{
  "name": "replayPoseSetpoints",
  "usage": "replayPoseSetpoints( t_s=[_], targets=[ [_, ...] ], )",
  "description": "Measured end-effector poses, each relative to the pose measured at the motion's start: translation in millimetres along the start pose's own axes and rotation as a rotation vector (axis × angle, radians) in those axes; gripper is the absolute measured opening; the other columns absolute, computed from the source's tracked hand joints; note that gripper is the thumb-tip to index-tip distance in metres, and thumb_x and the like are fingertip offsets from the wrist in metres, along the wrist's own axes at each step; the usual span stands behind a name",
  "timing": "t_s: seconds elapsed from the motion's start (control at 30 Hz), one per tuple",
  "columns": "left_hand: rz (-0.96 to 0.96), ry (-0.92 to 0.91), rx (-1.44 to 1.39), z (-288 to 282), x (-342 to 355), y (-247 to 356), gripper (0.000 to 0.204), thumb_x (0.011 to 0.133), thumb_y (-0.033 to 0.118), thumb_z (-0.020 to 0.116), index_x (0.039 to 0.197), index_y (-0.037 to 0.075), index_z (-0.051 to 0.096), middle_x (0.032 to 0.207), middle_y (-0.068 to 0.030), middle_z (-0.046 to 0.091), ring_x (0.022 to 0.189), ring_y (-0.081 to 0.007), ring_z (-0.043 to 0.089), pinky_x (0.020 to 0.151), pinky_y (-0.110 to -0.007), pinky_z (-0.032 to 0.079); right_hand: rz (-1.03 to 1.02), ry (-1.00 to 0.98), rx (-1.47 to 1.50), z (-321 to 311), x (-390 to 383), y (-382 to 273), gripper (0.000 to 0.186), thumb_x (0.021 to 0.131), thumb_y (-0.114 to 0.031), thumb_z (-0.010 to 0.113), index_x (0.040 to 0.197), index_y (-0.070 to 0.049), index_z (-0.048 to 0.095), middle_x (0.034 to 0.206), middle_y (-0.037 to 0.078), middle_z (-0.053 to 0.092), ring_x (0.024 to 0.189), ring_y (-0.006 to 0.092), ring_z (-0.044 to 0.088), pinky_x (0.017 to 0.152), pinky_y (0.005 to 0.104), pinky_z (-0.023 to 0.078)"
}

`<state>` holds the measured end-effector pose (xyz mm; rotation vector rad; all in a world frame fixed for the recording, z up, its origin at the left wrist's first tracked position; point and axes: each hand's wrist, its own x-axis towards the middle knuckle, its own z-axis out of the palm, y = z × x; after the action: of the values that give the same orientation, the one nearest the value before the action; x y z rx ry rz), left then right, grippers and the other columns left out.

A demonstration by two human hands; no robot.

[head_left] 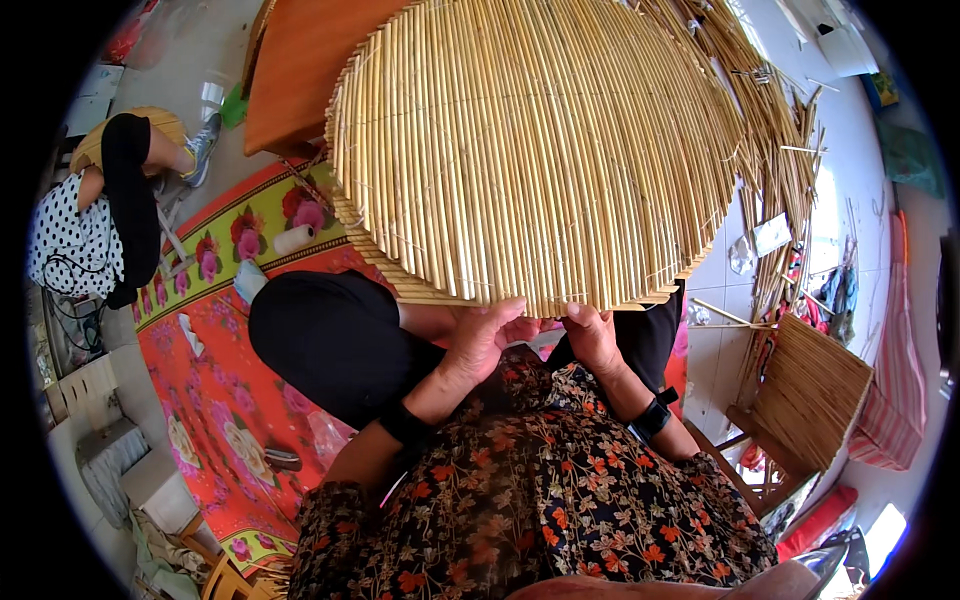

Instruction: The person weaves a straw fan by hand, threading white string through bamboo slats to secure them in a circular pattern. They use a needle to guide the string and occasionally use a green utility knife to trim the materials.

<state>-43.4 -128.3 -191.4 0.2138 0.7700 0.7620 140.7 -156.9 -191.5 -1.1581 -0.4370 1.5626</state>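
A big round mat of straw-coloured stalks (540, 150), laid side by side and stitched with thin thread, rests over my lap. Under its left and near rim shows a second layer of stalks (375, 262). My left hand (487, 340) grips the near edge, thumb on top and fingers curled beneath. Close to its right, my right hand (593, 337) pinches the same edge, its thumb on the stalk ends. The fingers under the mat are partly hidden.
A red floral cloth (225, 365) covers the floor, with a thread spool (293, 240) on it. Loose stalks (780, 180) lie in a heap at right, near a wooden chair (810, 400). An orange-brown table (300, 70) stands far left; another person (110, 210) sits beyond.
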Motion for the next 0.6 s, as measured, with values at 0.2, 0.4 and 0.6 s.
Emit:
replayPoseSetpoints(
  t_s=[0.2, 0.4, 0.6],
  targets=[
    [-0.004, 0.029, 0.01, -2, 4, -3, 0.025, 0.096, 0.03, 0.064, 0.093, 0.006, 0.067, 0.076, -0.0031, 0.067, 0.067, -0.0121, 0.063, 0.074, -0.031, 0.057, 0.02, -0.059, -0.016, -8, 4, 7, 0.026, 0.087, -0.013, 0.061, 0.107, 0.003, 0.061, 0.089, 0.012, 0.069, 0.076, 0.0217, 0.066, 0.072, 0.0346, 0.055],
    [-0.007, 0.036, 0.032, -2, 3, -2, 0.024, 0.095, 0.03, 0.064, 0.097, 0.006, 0.068, 0.08, -0.0032, 0.068, 0.07, -0.0108, 0.063, 0.071, -0.027, 0.055, 0.046, -0.07, -0.042, -12, 5, 9, 0.025, 0.087, -0.016, 0.061, 0.103, 0.003, 0.062, 0.087, 0.012, 0.068, 0.075, 0.0219, 0.066, 0.071, 0.0346, 0.055],
    [0.002, 0.053, 0.07, -3, 6, -1, 0.026, 0.095, 0.031, 0.065, 0.099, 0.006, 0.069, 0.082, -0.0034, 0.069, 0.07, -0.0109, 0.063, 0.068, -0.025, 0.054, 0.035, -0.007, -0.013, -3, 3, 5, 0.028, 0.087, -0.017, 0.062, 0.106, 0.003, 0.061, 0.089, 0.013, 0.068, 0.076, 0.0226, 0.066, 0.072, 0.0357, 0.055]
  ],
)
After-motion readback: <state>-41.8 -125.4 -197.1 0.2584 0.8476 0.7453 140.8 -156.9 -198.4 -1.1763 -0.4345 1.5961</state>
